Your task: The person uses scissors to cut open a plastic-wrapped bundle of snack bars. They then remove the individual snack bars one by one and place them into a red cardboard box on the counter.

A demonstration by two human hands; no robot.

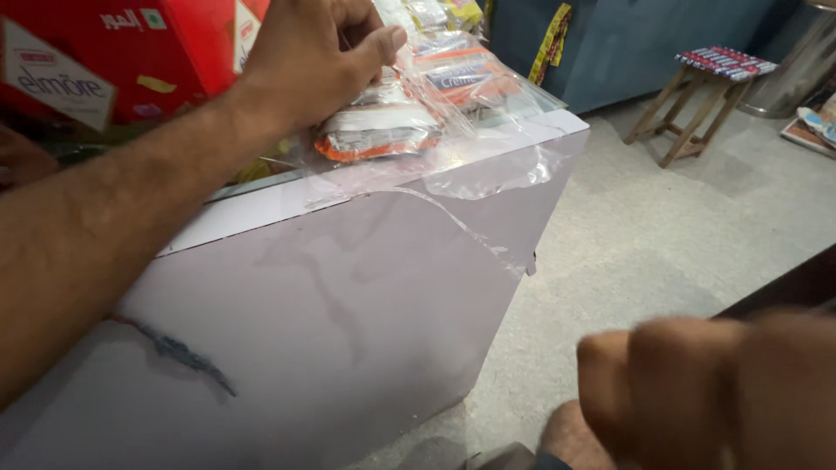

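My left hand (313,57) reaches across the top of a white counter (348,287) and pinches the edge of a clear plastic wrapper (453,96). Inside the wrapper lie several white and orange snack packets (379,130). Part of the clear plastic (488,174) hangs over the counter's front edge. My right hand (697,392) is low at the bottom right, blurred, with the fingers curled into a fist and nothing seen in it.
A red carton (131,52) stands on the counter behind my left arm. A small wooden stool (697,96) with a striped seat stands on the grey floor (662,226) at the back right, beside a metal drum (801,70). A blue wall (644,35) is behind.
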